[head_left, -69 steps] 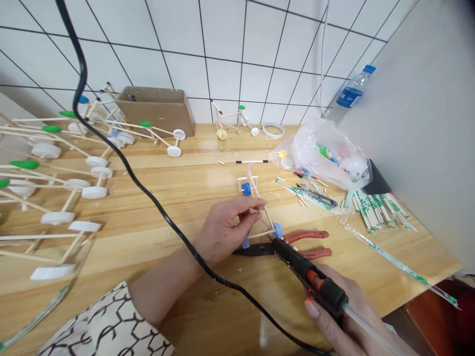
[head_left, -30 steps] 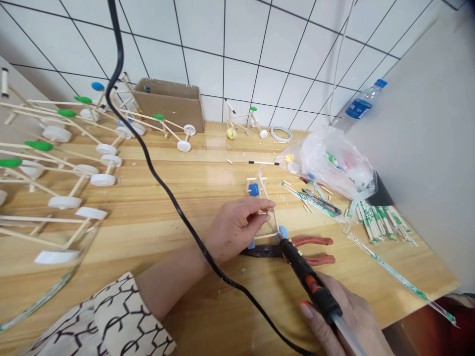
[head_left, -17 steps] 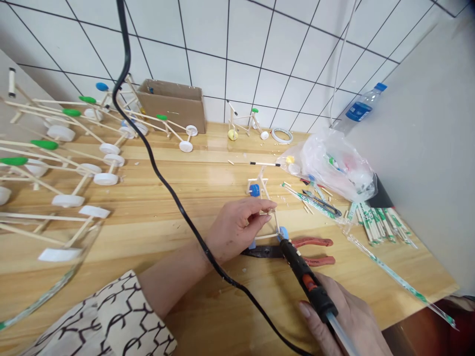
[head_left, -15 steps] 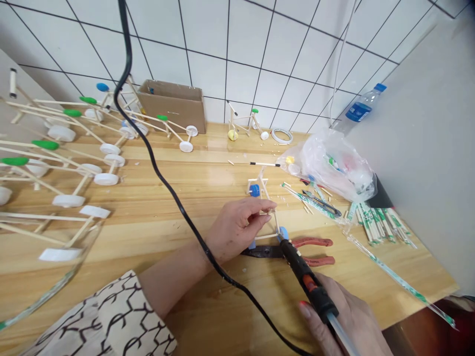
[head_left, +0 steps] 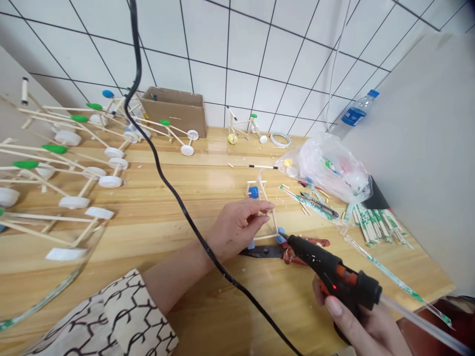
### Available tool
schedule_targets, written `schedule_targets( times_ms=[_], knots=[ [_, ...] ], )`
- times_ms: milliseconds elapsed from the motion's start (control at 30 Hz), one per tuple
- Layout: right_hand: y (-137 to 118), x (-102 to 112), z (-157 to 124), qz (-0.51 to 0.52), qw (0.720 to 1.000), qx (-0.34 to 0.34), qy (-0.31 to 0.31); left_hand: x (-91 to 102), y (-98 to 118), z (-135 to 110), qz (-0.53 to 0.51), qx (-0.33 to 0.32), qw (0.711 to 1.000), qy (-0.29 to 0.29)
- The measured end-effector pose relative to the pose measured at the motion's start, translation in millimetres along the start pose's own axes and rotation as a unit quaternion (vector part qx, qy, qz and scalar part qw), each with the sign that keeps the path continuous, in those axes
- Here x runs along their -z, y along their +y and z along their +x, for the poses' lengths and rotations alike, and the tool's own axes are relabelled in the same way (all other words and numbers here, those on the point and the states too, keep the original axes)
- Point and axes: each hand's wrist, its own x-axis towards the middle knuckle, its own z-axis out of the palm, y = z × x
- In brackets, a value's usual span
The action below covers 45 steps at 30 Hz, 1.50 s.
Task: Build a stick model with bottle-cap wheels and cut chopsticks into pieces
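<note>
1. We are pinching the stick frame (head_left: 273,220) in the clenched fingers of our left hand (head_left: 233,230), holding it upright just above the red-handled pliers (head_left: 261,252), near the table's front edge.
2. We are gripping the hot-glue gun (head_left: 334,277) firmly in our right hand (head_left: 356,321), its nozzle just beside one of the blue bottle caps (head_left: 253,192).
3. We are doing this well by steadying the frame, with our fingertips clear of the hot nozzle and the black cord (head_left: 173,195) slack.
4. We are counting three blue bottle caps on the frame, one glue gun, one pair of pliers, one water bottle (head_left: 354,115), one tape roll (head_left: 280,140), and at least six green-topped stick models (head_left: 54,148).
</note>
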Motion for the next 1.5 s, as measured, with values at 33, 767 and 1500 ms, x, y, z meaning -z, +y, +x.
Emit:
schedule_targets(
  times_ms=[33, 767, 1500],
  knots=[
    [4, -1, 1, 0.035, 0.999, -0.024, -0.012, 0.0, 0, 0, -0.001, 0.001, 1.0, 0.001],
    [-35, 33, 98, 0.509, 0.843, -0.134, -0.112, -1.8, 1, 0, -0.019, 0.001, 1.0, 0.012],
    [-102, -46, 289, 0.552, 0.812, -0.11, -0.154, -3.9, -2, 0, -0.028, 0.014, 1.0, 0.001]
  ],
)
